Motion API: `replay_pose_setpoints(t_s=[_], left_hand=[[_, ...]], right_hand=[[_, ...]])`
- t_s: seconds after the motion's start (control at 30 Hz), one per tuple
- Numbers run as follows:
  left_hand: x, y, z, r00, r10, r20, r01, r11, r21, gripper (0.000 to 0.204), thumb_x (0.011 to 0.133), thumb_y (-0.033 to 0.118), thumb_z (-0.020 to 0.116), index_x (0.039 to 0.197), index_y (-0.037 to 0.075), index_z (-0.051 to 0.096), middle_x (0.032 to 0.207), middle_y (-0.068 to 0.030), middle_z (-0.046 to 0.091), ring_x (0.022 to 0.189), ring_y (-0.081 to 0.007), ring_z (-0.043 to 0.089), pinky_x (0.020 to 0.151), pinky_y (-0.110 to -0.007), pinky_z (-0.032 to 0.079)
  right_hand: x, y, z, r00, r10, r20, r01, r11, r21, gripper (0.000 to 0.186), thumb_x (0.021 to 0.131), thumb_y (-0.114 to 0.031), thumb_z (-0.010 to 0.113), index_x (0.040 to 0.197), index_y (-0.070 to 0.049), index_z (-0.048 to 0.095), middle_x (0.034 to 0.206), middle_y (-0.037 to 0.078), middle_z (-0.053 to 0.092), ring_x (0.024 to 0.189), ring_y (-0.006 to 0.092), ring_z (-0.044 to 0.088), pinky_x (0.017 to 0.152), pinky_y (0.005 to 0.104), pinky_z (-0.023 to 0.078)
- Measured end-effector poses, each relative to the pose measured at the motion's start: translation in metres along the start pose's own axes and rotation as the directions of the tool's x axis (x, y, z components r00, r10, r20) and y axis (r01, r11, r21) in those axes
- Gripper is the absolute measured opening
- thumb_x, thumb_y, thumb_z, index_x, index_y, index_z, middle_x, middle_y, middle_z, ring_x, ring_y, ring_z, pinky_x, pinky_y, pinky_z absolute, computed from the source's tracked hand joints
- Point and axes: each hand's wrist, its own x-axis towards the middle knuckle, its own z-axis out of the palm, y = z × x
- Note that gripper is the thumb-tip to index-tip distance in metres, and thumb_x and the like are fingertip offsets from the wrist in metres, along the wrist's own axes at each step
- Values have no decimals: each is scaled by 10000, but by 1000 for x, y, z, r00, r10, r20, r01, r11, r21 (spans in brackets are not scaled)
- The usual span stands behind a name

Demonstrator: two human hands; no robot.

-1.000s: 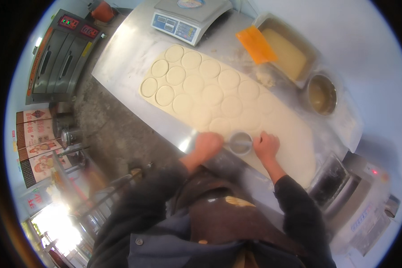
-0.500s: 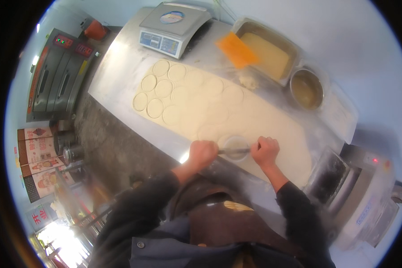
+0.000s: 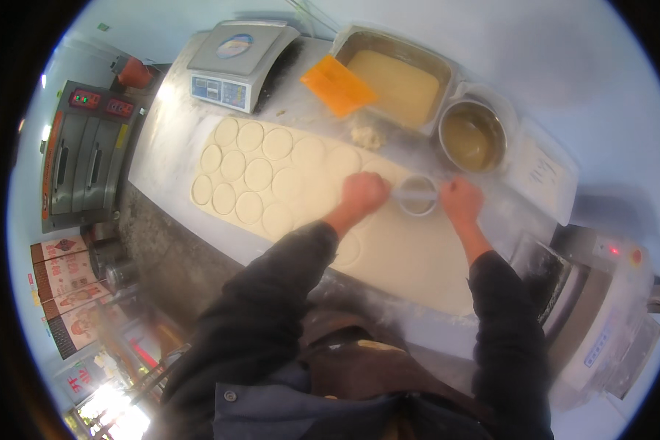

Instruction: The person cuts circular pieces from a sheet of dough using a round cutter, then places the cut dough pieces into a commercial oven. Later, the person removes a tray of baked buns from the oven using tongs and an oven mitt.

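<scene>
A rolled sheet of pale dough (image 3: 396, 264) covers much of the steel table, stamped with rows of circles over its left part. A round metal cutter (image 3: 419, 210) with a crossbar rests on its back right area. My left hand (image 3: 363, 192) is closed on one end of that bar, and my right hand (image 3: 458, 199) grips the other end. Behind them lie a small lump of dough (image 3: 367, 136), an orange flat scraper (image 3: 337, 84) and a metal pan of pale yellow contents (image 3: 396, 81).
A scale (image 3: 227, 70) stands at the back left. A metal bowl (image 3: 471, 136) and white board (image 3: 540, 172) are at the back right, beside a machine (image 3: 598, 308). Across the floor are an oven (image 3: 81, 158) and metal pots (image 3: 110, 257).
Both hands and the cutter have moved away from the near edge, toward the back of the dough sheet. The view has shifted, so the table's objects appear further left.
</scene>
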Motion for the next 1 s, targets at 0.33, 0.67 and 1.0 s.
replay_pose_setpoints(t_s=[0.33, 0.67, 1.0], left_hand=[[13, -3, -2, 992, -62, 111, 60, 998, 14, 408, 946, 328, 511, 747, 67, 753, 817, -200, 745, 767, -422, 711, 727, -545, 562], [18, -13, 14, 997, 68, -28, -68, 997, 25, 375, 938, 305, 543, 702, 81, 729, 749, -188, 724, 707, -414, 697, 673, -543, 548], [-76, -14, 2, 996, 18, -91, -24, 998, -64, 377, 944, 291, 531, 696, 74, 714, 740, -194, 718, 699, -425, 688, 656, -553, 534]], right_hand=[[3, -4, 5, 997, 37, 63, -38, 999, 7, 201, 801, -223, 647, 651, -92, 623, 612, 177, 652, 587, 427, 627, 622, 510, 489], [-15, 12, 31, 995, -95, -30, 93, 993, -68, 128, 777, -205, 628, 727, -88, 636, 643, 160, 630, 640, 404, 611, 622, 521, 425], [-53, -23, -32, 993, -116, -21, 117, 990, 79, 186, 768, -185, 643, 629, -95, 559, 587, 143, 582, 574, 393, 566, 598, 500, 420]])
